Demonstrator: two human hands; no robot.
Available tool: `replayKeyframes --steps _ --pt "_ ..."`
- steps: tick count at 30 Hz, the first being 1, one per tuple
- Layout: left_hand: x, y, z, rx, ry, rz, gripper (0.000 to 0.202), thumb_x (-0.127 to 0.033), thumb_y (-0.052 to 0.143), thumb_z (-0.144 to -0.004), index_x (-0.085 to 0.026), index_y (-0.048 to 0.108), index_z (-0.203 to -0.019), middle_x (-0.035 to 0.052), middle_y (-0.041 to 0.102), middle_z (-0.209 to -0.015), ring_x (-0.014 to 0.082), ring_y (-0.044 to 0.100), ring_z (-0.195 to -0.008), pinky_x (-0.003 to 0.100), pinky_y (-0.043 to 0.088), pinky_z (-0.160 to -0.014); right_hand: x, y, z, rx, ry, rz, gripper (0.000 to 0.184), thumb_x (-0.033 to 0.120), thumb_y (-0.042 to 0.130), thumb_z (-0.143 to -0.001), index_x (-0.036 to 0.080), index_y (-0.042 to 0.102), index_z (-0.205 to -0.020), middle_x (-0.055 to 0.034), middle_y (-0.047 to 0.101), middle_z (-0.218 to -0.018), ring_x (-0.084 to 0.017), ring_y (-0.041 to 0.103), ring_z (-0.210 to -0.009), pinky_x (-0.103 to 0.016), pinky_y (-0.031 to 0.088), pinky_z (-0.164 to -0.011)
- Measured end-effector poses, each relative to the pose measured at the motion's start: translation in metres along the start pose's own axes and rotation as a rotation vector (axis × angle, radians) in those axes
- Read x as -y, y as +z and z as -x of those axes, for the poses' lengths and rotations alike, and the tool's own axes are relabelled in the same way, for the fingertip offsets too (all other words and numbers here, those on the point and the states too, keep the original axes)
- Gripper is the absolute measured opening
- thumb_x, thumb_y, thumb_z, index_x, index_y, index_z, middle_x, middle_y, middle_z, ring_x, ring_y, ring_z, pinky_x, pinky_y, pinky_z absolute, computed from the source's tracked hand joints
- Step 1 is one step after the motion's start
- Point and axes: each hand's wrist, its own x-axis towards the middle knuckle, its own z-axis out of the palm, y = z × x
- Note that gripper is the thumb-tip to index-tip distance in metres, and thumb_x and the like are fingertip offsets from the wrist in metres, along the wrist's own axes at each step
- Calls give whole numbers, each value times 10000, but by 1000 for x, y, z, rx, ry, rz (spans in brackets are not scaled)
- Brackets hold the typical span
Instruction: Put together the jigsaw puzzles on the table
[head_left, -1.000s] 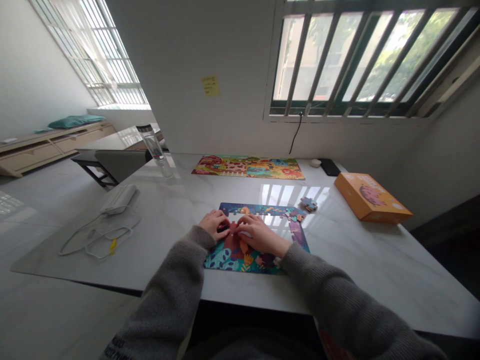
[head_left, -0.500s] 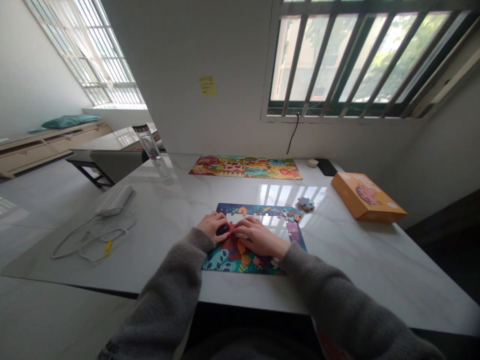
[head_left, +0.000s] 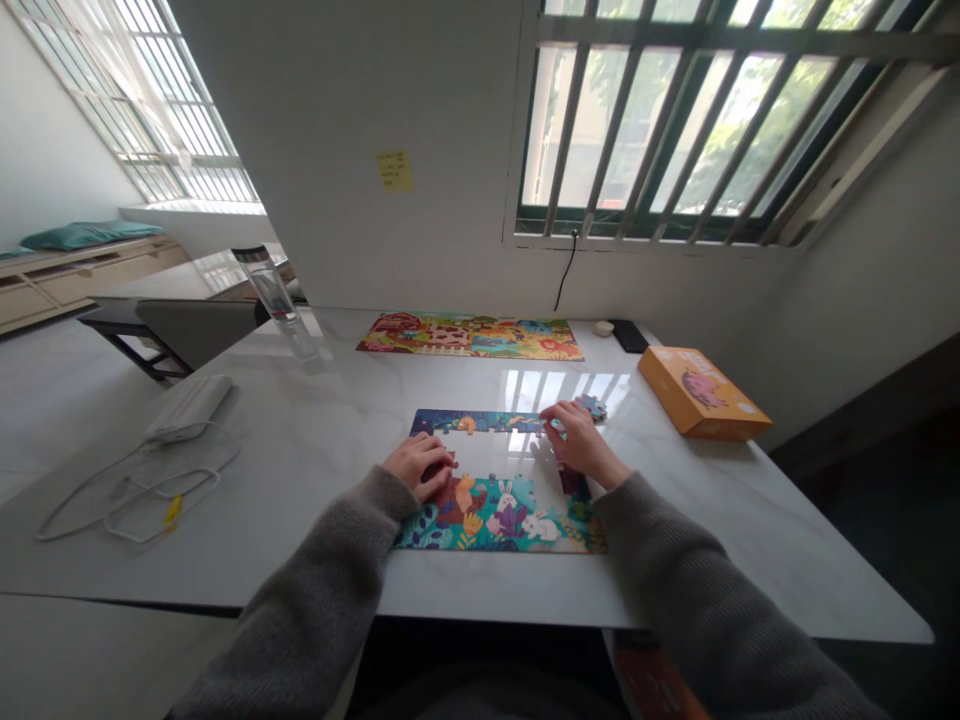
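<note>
A partly assembled jigsaw puzzle (head_left: 517, 515) lies flat in front of me. Its lower part shows white rabbits and plants, and a gap in the middle bares the white tabletop. My left hand (head_left: 421, 467) rests on the puzzle's left side, fingers loosely bent and lying on the pieces. At the upper right corner, my right hand (head_left: 583, 445) has its thumb and fingers closed around a puzzle piece, mostly hidden by the fingers. Just beyond that hand sits a small pile of loose puzzle pieces (head_left: 592, 407).
A finished farm-animal puzzle (head_left: 471, 335) lies by the wall. An orange box (head_left: 703, 393) and a black phone (head_left: 628, 337) are at the right. Left stand a glass bottle (head_left: 266, 285) and a white device (head_left: 191, 408) with a looped cable (head_left: 112, 490).
My right hand has moved from the puzzle's middle to its upper right corner, uncovering the rabbits. My left hand stays at the left side. The view has turned slightly right.
</note>
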Motion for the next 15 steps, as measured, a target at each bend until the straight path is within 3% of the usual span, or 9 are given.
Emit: replayKeyframes --steps 6,10,15 --pt "3 4 0 -16 15 8 177 -249 531 -900 -199 699 -876 63 653 -922 214 549 -874 374 467 -828 -36 -14 17 16 137 166 160 265 556 -904 186 671 -981 -111 615 -1009 -273 545 -996 -391 428 -895" --pt "4 5 0 -22 19 9 179 -250 529 -904 -197 700 -890 68 656 -930 217 550 -877 378 471 -827 -42 -16 23 130 216 255 226 314 620 -869 199 675 -1056 -99 599 -991 -267 547 -946 -376 439 -840" --pt "5 6 0 -30 19 7 165 -244 540 -898 -201 699 -889 71 659 -927 219 553 -871 380 479 -835 -37 -22 24 170 190 281 193 298 593 -905 222 683 -1058 -91 626 -999 -253 570 -950 -342 437 -799"
